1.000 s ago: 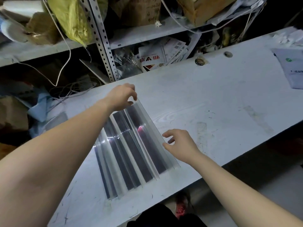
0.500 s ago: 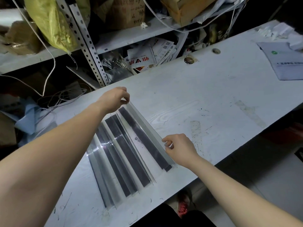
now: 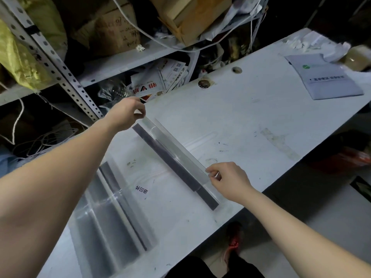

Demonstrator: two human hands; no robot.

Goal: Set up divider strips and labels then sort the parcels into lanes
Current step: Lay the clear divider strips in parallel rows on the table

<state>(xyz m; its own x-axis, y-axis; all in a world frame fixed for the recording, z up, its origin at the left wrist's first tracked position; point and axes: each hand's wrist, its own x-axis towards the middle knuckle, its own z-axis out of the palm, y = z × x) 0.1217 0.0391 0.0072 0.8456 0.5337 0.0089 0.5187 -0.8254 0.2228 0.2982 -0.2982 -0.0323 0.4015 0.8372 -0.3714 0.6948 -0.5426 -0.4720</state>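
- Left hand point(image 3: 125, 113): curled, thumb and fingertips pinch the far end of one clear divider strip point(image 3: 177, 157). The strip starts right at the fingertips and runs away from the hand, towards the person and to the right.
- Right hand point(image 3: 228, 181): also curled, pinches the same strip close to its near end. A short length of the strip sticks out past this hand towards the front edge of the surface point(image 3: 251, 121).
- The strip spans diagonally between both hands and has a dark band along its left side. Can't tell if it is lifted or lying flat on the surface.
- Other divider strips point(image 3: 112, 213): side by side in a bunch on the surface, under the left forearm, well apart from the held strip.
- Printed label point(image 3: 141, 191): flat on the surface in the gap between the bunch and the held strip, touched by neither hand.
- Grey parcel point(image 3: 329, 79): flat at the far right of the surface, well away from both hands.
- Behind the surface: metal shelf rack point(image 3: 52, 57) with a yellow bag point(image 3: 22, 55) and a cardboard box point(image 3: 116, 31).
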